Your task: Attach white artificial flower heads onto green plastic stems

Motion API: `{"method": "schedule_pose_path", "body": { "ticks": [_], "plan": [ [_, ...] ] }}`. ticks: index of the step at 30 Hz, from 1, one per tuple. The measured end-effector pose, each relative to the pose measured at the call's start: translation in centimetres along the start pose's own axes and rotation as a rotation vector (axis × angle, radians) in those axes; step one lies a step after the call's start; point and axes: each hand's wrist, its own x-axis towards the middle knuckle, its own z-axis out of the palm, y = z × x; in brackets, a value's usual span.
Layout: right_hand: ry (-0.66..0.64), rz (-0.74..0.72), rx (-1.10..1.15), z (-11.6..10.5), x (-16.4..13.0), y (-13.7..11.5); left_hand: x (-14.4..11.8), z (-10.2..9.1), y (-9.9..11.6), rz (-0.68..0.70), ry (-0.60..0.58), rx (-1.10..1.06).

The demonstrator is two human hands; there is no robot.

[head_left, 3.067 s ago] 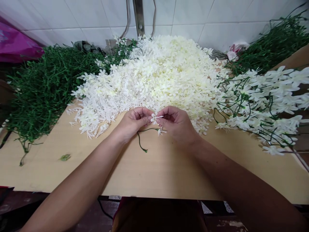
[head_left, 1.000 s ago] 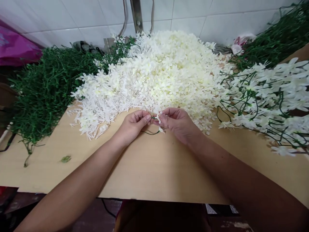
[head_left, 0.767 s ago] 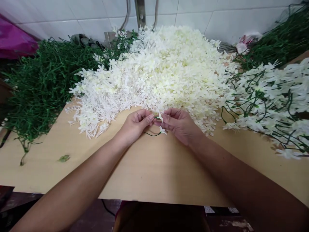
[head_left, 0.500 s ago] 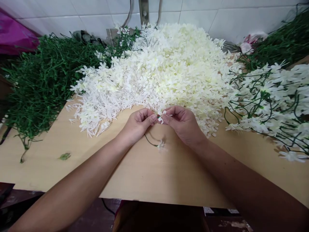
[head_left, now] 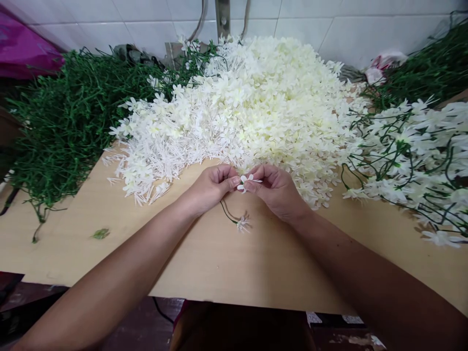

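Change: against half a second ago, the stem [head_left: 227,212] hangs lower from the left hand [head_left: 209,187], its fitted bloom [head_left: 242,224] now resting on the board [head_left: 234,263]; the loose flower [head_left: 244,182] sits between both hands' fingertips as before.
Meaning: by my reading, one bloom is already on and the next is being lined up with a free stem tip.
Left hand: at 11 o'clock of the fitted bloom, fingers curled, thumb and forefinger pinching the stem's top.
Right hand [head_left: 275,190]: at 3 o'clock of the left, thumb and forefinger pinching the flower by its peg, other fingers folded.
Flower pile [head_left: 252,107]: at 12 o'clock, just beyond the knuckles.
Bare stems [head_left: 69,126]: at 10 o'clock.
Finished sprays [head_left: 413,156]: at 3 o'clock.
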Motion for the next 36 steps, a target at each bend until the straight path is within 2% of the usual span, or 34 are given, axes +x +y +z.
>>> {"method": "schedule_pose_path", "body": {
  "ticks": [7, 14, 22, 27, 36],
  "plan": [
    [0.007, -0.003, -0.022, 0.3, -0.1, 0.0, 0.1, -0.1, 0.2, -0.011, -0.093, 0.084],
    [-0.013, 0.067, 0.145, 0.4, 0.3, -0.5, 0.1, 0.0, -0.2, 0.031, -0.019, -0.065],
    [-0.049, 0.117, 0.141, 0.5, 0.2, -1.1, 0.4, -0.6, -0.7, 0.059, -0.043, -0.05],
    [-0.076, 0.131, 0.121, 0.1, -0.1, -1.3, 0.4, -0.6, -0.6, 0.059, -0.103, -0.017],
    [-0.196, 0.187, 0.217, -0.9, -0.2, -0.9, 0.3, -0.6, -0.4, 0.057, -0.1, -0.033]
  ]
}}
